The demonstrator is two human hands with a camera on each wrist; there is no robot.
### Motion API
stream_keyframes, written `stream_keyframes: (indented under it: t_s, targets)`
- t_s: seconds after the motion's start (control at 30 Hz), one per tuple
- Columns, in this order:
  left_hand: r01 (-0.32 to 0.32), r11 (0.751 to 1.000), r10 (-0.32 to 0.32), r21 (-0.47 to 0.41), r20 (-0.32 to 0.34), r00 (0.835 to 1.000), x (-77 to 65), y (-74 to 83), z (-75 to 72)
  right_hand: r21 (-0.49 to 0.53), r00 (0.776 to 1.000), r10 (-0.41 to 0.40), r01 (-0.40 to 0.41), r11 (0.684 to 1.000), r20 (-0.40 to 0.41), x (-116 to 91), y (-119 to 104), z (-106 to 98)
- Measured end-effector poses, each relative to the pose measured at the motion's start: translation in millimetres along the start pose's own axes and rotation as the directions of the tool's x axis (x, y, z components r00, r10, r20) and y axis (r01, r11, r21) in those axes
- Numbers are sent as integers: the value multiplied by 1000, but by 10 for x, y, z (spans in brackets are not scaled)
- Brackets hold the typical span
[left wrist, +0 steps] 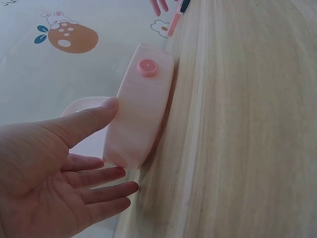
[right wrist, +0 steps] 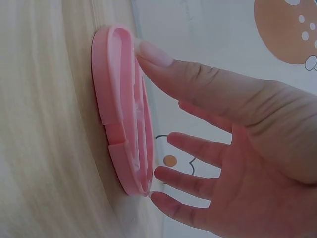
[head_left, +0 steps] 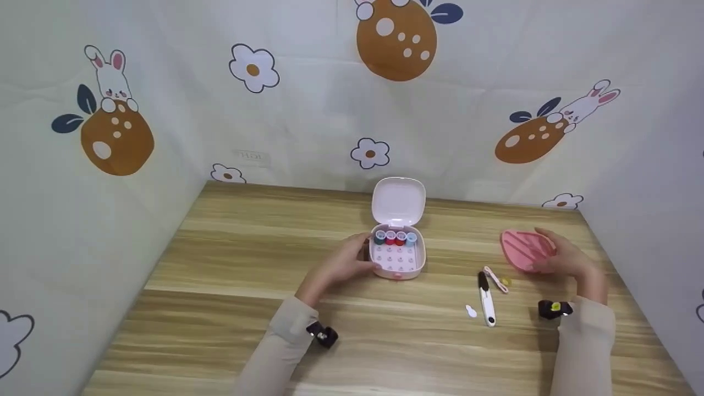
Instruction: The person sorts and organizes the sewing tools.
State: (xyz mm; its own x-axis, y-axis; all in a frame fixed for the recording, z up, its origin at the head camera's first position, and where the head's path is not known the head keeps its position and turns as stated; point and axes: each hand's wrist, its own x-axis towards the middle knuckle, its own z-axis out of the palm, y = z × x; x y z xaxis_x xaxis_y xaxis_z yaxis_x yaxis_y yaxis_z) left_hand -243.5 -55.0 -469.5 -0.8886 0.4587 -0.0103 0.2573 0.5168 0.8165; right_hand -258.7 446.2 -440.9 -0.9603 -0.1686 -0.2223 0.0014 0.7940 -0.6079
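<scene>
A pale pink sewing box stands with its lid raised. Inside, several thread spools in green, reds and light blue line the back. My left hand is at the box's left side. In the left wrist view its thumb touches the box's front edge, and the other fingers extend loosely by the side. On the right lies a pink slotted insert tray. My right hand is beside it, thumb over the rim and fingers spread along the far side, not curled round it; contact is unclear.
Between the hands lie a white tool with a black end, a slim pink-and-white item, a small yellowish piece and a small flat white piece. A patterned cloth wall borders the wooden table.
</scene>
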Motion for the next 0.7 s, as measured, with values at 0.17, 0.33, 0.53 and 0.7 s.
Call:
stream_keyframes:
  t_s: [0.17, 0.33, 0.53, 0.7]
  targets:
    - [5, 1000, -5, -20, 1, 1000, -7, -2, 1, -2, 1000, -23, 23, 1000, 20, 49, 40, 0]
    - [26, 999, -25, -29, 8, 1000, -15, -2, 3, 4, 998, -37, 36, 999, 49, 101, 80, 16]
    - [32, 999, -32, -28, 10, 999, -13, 4, 4, -21, 997, -52, 54, 998, 61, 155, 97, 36]
    - [25, 1000, -25, -6, 9, 1000, -8, 9, 0, -62, 997, -32, 36, 997, 65, 166, 116, 36]
